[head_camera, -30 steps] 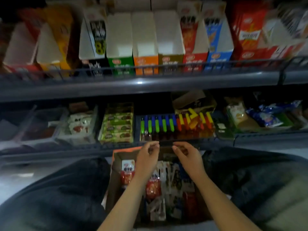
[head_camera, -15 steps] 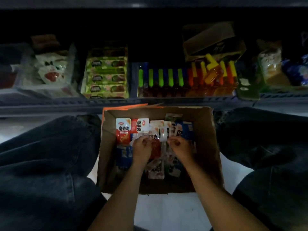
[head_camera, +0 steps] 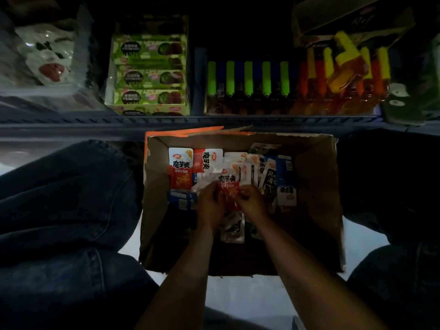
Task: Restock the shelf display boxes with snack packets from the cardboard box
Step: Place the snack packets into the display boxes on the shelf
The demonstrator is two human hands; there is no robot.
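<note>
Inside the cardboard box [head_camera: 316,186], both hands pinch one red snack packet [head_camera: 229,186]: the left hand [head_camera: 210,206] and right hand [head_camera: 253,203] hold its lower end. Its long axis points up toward the shelf [head_camera: 71,120] beyond the box's far wall.

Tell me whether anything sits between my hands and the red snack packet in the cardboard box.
Nothing visible: the left hand and right hand both pinch the red packet among the loose packets in the cardboard box.
</note>
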